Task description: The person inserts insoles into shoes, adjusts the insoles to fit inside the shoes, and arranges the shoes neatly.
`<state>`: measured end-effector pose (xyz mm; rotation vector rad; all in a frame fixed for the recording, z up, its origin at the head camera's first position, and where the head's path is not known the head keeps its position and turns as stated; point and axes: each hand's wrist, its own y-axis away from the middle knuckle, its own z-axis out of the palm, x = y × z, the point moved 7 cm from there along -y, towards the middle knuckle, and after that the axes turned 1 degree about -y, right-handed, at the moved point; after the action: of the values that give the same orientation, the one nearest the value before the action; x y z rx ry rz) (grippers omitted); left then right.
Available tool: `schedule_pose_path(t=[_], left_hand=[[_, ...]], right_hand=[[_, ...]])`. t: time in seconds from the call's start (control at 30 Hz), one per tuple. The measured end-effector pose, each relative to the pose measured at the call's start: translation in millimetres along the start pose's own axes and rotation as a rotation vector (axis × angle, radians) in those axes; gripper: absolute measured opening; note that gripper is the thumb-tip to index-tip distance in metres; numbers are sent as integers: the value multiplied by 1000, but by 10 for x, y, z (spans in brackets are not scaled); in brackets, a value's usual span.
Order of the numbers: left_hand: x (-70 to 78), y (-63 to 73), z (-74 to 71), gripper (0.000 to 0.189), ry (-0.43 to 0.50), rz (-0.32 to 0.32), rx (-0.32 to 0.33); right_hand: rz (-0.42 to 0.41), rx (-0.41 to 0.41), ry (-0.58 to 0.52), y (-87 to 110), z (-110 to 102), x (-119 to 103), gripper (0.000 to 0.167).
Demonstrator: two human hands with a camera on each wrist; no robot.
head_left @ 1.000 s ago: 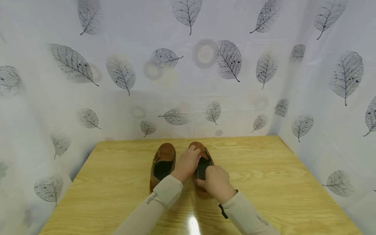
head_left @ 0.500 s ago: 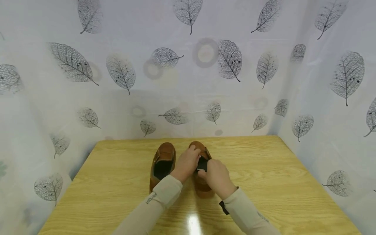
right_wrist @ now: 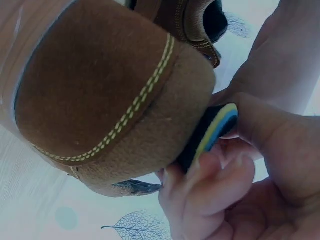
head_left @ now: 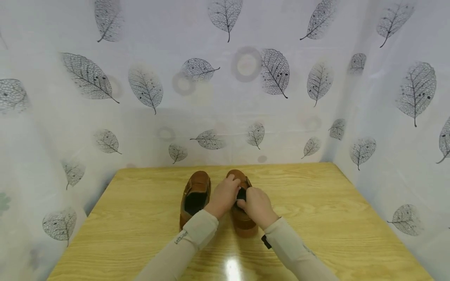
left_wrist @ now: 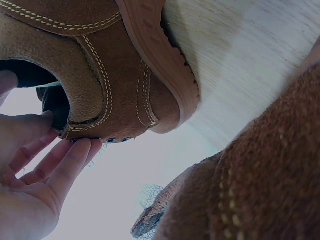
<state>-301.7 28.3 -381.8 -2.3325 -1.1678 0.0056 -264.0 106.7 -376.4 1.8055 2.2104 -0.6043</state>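
Observation:
Two brown shoes with yellow stitching stand side by side, toes away from me. My left hand point(head_left: 222, 197) grips the right-hand shoe point(head_left: 244, 226) at the edge of its opening; in the left wrist view its fingers lie on the outside by the eyelets, the thumb at the rim. My right hand point(head_left: 259, 207) pinches an insole point(right_wrist: 212, 131), black with yellow and blue layers at its edge. The insole's front part is hidden inside that shoe, and its held end sticks out above the heel collar. The left-hand shoe point(head_left: 199, 183) stands beside my left wrist, untouched by my fingers.
The shoes stand on a wood-grain table point(head_left: 147, 203), near its far edge. A pale curtain point(head_left: 225, 109) printed with dark leaves hangs behind the table and along both sides.
My right hand has moved forward toward the shoe's toe, taking the insole deeper inside. More of the heel shows now. My left hand and the left-hand shoe stay in place.

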Motion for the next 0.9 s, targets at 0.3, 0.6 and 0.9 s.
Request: schedule_pose_path(t=[0.3, 0.6, 0.9], left_hand=[[0, -5, -9, 6, 2, -18, -29], [-6, 10, 16, 10, 24, -24, -54], [18, 15, -36, 6, -9, 7, -32]], right_hand=[[-9, -11, -6, -157, 76, 57, 32], [55, -39, 81, -200, 184, 94, 34], [127, -73, 188, -178, 241, 100, 31]])
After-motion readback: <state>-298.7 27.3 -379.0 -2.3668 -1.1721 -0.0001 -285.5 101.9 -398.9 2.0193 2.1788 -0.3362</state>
